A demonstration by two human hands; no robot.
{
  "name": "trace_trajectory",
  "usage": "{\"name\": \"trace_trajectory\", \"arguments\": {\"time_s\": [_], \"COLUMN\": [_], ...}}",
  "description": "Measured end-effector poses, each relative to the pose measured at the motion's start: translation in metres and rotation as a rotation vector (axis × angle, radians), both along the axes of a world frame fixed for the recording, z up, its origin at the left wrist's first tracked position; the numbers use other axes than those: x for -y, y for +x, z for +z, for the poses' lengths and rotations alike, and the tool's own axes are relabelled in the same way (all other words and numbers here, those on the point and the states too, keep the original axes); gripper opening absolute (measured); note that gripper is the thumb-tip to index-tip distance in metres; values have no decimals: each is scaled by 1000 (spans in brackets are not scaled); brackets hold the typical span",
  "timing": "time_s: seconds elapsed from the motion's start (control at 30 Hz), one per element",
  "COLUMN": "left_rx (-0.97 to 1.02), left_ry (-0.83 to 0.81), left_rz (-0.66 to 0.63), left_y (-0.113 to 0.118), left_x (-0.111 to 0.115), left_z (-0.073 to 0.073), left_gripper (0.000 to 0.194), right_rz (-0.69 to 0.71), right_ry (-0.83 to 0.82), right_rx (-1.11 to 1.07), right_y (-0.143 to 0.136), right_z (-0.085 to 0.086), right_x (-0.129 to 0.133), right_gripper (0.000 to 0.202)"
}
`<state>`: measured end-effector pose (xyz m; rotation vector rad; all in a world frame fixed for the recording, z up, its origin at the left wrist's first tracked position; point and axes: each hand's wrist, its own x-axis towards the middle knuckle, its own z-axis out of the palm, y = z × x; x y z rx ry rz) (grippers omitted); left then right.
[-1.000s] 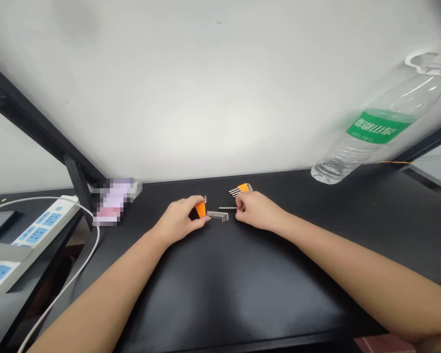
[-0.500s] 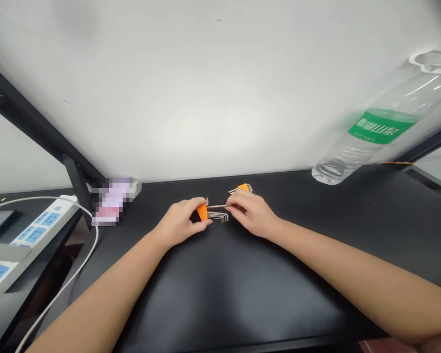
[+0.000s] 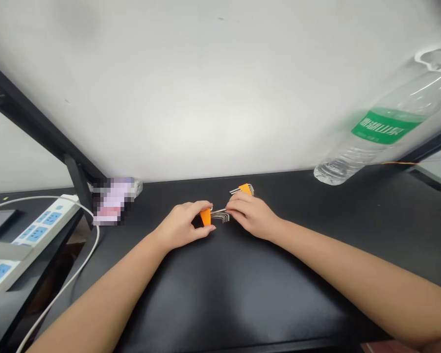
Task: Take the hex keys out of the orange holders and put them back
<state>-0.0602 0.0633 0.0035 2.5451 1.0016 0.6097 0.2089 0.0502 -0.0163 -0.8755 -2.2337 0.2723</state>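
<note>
The left hand (image 3: 183, 223) grips an orange holder (image 3: 206, 217), with thumb and forefinger closed on its opposite ends, the forefinger toward twelve o'clock and the thumb toward six. Pinching the ends probably steadies the holder while leaving its three o'clock face exposed. From that face a row of bent metal keys (image 3: 225, 217) reaches toward three o'clock, their short hooked ends side by side near the black tabletop (image 3: 213, 304).

The right hand (image 3: 253, 214), at three o'clock from the holder, has its thumb and fingertips closed on one thin metal rod (image 3: 220, 211). The rod points toward nine o'clock, at the holder's farther corner; whether its tip is inside or only against the orange cannot be told. Holding it by the far end seems to keep the fingers away from the other keys and the rod roughly in line with them.

Just past the right hand, at its twelve o'clock, lies a second orange holder (image 3: 246, 189), partly hidden by the knuckles, with its own keys showing; that spot looks within easy reach. A large clear bottle (image 3: 336, 170) stands well apart at two o'clock, and a white power strip (image 3: 20, 253) lies far off at nine, both well away from the hands.
</note>
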Motion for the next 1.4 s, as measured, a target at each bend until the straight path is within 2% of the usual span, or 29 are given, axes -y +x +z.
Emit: {"name": "trace_trajectory", "arguments": {"time_s": [0.13, 0.37, 0.63, 0.73, 0.9, 1.13, 1.4], "left_rx": [2, 31, 99, 138, 292, 377, 525], "left_ry": [-7, -30, -21, -80, -232, -311, -587], "left_rz": [-17, -63, -108, -126, -82, -62, -56], "left_y": [3, 8, 10, 10, 12, 13, 14], "left_x": [3, 5, 11, 13, 15, 10, 9], "left_z": [0, 3, 5, 6, 3, 0, -1], "left_gripper": [48, 38, 41, 41, 45, 49, 52], "right_rz": [44, 119, 67, 41, 95, 74, 65], "right_ry": [10, -111, -122, -82, -51, -44, -7], "right_rx": [32, -75, -135, -116, -50, -135, -172], "right_y": [-3, -15, -15, -13, -13, -13, -12], "right_z": [0, 3, 1, 0, 1, 3, 3], "right_x": [3, 5, 3, 0, -1, 1, 3], "right_gripper": [19, 21, 13, 17, 15, 9, 10]}}
